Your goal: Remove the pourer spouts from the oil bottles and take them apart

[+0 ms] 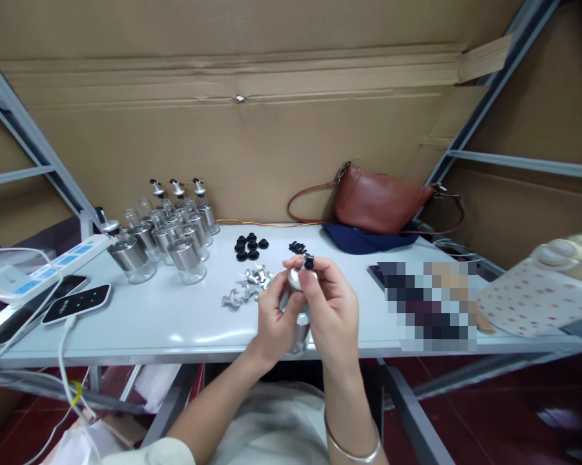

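Near the table's front edge, a glass oil bottle [299, 332] with a steel band stands between my hands. A silver pourer cap [295, 279] with a black tip sits at its mouth. My left hand [275, 320] is closed around the bottle's neck, its thumb just below the cap. My right hand [336, 303] grips the pourer cap from the right, thumb on its side. The fingers partly hide the neck, so I cannot tell how firmly the cap is seated. Loose silver pourer tops [252, 281] lie left of my hands, with several black stoppers [252, 246] behind them.
Several steel-banded bottles [184, 255] stand at the left, some with pourers. Small black parts [298, 247] lie mid-table. A brown bag [382, 200] rests on a navy cap [363, 240]. Leftward are a power strip [53, 268] and a corded device [77, 303]; a spotted container [537, 290] is rightward.
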Available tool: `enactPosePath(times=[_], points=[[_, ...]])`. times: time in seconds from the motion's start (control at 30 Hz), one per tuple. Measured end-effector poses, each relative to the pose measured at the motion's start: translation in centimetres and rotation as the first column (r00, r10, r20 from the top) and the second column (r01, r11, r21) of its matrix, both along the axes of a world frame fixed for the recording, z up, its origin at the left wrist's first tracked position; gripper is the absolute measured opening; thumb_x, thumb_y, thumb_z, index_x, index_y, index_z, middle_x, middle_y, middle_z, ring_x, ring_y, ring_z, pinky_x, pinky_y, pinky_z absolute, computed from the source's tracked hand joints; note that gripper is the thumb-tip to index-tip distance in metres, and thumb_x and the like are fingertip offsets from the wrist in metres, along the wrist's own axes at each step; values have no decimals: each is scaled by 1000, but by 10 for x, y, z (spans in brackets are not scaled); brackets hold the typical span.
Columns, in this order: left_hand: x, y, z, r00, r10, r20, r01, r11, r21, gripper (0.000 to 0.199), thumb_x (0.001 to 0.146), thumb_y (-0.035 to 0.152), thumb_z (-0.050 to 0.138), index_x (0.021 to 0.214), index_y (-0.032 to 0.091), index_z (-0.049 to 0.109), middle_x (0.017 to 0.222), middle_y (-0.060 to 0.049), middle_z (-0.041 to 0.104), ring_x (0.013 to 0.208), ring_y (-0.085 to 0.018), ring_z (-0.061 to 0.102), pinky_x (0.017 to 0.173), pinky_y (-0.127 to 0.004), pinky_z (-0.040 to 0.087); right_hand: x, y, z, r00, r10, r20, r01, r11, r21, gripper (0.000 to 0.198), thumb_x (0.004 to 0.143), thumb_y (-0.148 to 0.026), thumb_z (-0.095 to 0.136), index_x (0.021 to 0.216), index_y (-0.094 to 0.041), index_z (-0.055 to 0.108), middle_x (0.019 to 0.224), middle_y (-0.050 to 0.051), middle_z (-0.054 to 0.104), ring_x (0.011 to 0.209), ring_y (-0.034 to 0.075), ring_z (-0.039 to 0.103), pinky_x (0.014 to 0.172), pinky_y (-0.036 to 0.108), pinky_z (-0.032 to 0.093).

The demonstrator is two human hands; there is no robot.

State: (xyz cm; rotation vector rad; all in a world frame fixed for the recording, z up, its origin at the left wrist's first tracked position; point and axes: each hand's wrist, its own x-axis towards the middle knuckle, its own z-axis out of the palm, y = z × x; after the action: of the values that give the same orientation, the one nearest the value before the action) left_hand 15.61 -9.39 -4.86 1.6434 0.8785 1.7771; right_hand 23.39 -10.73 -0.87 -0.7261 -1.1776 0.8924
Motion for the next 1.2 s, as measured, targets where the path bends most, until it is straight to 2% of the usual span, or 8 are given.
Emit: enactPosePath(times=[0.2,0.33,0.47,0.6,0.87,1.03,1.1,1.2], points=[[2,0,-5,1000,23,12,-23,1000,10,28,90,41,51,105,21,63,68,3,56,58,-10,46,57,-20,41,7,2,-3,946,-181,269,113,962,249,8,88,-27,53,90,-22,58,86,2,62,69,13,56,72,29,49],[3,-1,-2,999,-20,34,20,1000,-1,27,90,40,51,105,22,63,73,1,61,60,-10,51,59,-22,44,5,-3,8,940,-267,212,199,934,296,7,85,-26,57,91,-22,60,92,3,65,81,16,61,73,30,50],[4,-3,0,987,-110,115,107,994,29,31,88,42,55,112,23,56,83,-1,64,69,-12,61,66,-24,49,5,-8,19,973,-201,-113,222,951,217,10,85,-33,59,86,-23,62,86,3,69,78,18,66,72,33,52],[5,-3,-3,991,-88,97,86,996,26,31,84,35,62,110,20,53,80,-1,63,74,-13,63,70,-24,50,16,-1,12,933,-141,-331,179,980,88,14,81,-34,64,86,-21,65,92,4,72,78,18,69,79,36,52],[-5,-3,-6,989,-128,73,123,990,71,33,84,25,62,114,19,50,90,-5,66,80,-15,66,74,-27,53,38,30,-41,906,-199,-373,101,959,-265,21,72,-35,67,71,-15,61,70,6,73,59,19,69,68,33,51],[-41,-15,23,966,105,235,-149,973,175,32,82,27,66,110,19,53,84,-2,67,73,-15,66,69,-28,54,37,39,-60,924,-242,-297,125,923,-363,23,73,-37,65,73,-16,55,74,6,73,57,18,68,65,31,49],[-65,-12,36,919,247,308,-329,910,252,34,80,30,68,107,18,53,81,-1,65,67,-13,64,66,-28,54,34,40,-63,933,-245,-263,143,925,-352,24,74,-38,64,73,-17,53,76,5,72,59,17,67,66,30,48],[-108,2,47,815,464,348,-569,756,324,46,72,37,74,103,16,48,81,0,63,66,-13,62,69,-30,53,29,40,-64,944,-245,-223,167,933,-320,27,74,-40,65,72,-18,49,76,3,71,59,15,66,67,29,46]])
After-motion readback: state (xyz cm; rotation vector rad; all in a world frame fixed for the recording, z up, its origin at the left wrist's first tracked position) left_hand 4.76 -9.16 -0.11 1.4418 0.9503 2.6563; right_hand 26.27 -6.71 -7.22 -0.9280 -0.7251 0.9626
